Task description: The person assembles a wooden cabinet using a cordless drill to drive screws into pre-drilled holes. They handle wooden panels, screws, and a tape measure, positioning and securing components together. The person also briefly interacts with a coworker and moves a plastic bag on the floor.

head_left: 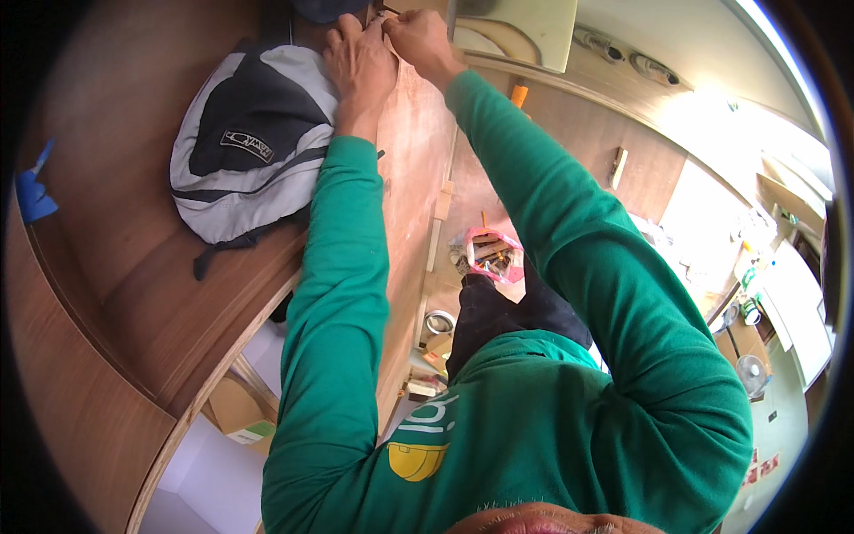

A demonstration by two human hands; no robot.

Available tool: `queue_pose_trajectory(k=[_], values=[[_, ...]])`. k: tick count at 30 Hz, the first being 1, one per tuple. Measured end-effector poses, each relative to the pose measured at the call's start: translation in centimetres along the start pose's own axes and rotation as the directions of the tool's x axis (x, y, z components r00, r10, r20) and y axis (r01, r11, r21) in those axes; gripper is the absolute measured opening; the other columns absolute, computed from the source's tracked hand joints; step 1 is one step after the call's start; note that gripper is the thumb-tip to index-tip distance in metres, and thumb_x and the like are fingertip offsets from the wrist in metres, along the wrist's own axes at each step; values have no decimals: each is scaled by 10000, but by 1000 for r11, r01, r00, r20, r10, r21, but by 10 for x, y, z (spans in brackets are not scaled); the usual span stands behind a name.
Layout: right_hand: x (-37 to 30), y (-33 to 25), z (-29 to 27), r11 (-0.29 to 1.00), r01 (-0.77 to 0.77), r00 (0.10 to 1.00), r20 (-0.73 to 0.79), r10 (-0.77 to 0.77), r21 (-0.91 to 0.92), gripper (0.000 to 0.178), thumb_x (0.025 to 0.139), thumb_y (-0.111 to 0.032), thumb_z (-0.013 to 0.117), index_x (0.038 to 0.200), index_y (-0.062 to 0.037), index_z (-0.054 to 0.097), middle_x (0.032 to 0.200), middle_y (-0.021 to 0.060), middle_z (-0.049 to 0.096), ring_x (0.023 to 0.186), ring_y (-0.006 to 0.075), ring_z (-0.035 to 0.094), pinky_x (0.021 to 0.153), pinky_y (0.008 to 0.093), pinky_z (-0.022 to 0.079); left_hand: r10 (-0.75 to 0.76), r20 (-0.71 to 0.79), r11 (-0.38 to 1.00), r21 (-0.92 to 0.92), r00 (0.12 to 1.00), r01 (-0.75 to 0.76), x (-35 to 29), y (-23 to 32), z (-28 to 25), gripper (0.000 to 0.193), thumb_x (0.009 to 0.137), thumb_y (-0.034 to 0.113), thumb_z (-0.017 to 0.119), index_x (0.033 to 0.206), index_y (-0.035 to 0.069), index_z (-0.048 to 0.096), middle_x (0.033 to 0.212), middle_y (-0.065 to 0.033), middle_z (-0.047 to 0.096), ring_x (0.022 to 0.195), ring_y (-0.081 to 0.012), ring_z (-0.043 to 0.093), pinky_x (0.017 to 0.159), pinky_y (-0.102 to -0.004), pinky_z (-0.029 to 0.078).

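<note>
At the top of the head view my two hands are close together at the far end of a reddish wooden panel (414, 169). My right hand (423, 40) is closed in a pinch, its fingertips at a small pale, ragged bit by the panel's edge. Beside it my left hand (363, 69) has its fingers bent and drawn together near the same spot. What either hand grips is too small and covered to make out. A grey and black backpack (253, 147) lies just left of my left wrist, and a dark rounded thing (325, 9) sits behind it.
Brown wooden boards (116, 222) enclose the left side. Below them a cardboard box (238, 408) stands in a white compartment. On the floor are a pink bag of odds and ends (495, 256) and a round tin (439, 322). A fan (753, 374) stands far right.
</note>
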State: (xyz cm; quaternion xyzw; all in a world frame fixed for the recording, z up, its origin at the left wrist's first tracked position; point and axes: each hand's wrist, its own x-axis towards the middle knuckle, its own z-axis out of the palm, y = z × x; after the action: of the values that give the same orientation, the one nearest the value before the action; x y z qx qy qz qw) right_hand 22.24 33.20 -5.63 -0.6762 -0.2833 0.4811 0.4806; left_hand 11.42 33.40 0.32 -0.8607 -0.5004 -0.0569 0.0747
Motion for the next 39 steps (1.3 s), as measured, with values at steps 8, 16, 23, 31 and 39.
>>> queue_pose_trajectory(k=[8,16,23,31,39], values=[[11,-14,-7,982,-190,974,125,191,-19,428,855,-323,814,944,92,759,935,243,754,768,266,734,652,411,593,34,31,999,33,999,-35,-2,-8,-3,338,909,157,664,1235,191,746,1099,-126,554,1017,-394,574,864,-520,503],[25,9,-1,989,-138,981,146,130,45,419,848,-310,818,993,81,777,944,215,763,827,268,736,731,418,597,52,50,997,50,997,-54,4,-4,-11,336,921,185,652,1243,192,747,1098,-108,550,1054,-374,571,865,-527,494],[12,0,-14,984,-166,978,136,156,70,423,856,-297,813,990,100,761,905,201,755,785,255,718,667,414,578,49,98,999,-27,994,-47,3,-9,-4,376,915,171,653,1285,180,717,1132,-114,543,1073,-369,568,897,-531,482],[-4,20,-14,963,-243,959,179,221,113,327,877,-249,784,986,60,770,813,113,688,706,206,610,631,380,509,101,151,989,90,983,-116,6,-7,-7,429,898,140,633,1324,158,682,1138,-133,557,1094,-373,582,896,-534,484],[-41,48,-26,989,-137,975,187,123,60,249,923,-244,729,982,-4,761,854,143,751,778,268,713,745,415,559,122,185,980,134,975,-148,3,1,-9,445,914,160,593,1354,112,641,1150,-143,567,1134,-382,594,898,-555,485]])
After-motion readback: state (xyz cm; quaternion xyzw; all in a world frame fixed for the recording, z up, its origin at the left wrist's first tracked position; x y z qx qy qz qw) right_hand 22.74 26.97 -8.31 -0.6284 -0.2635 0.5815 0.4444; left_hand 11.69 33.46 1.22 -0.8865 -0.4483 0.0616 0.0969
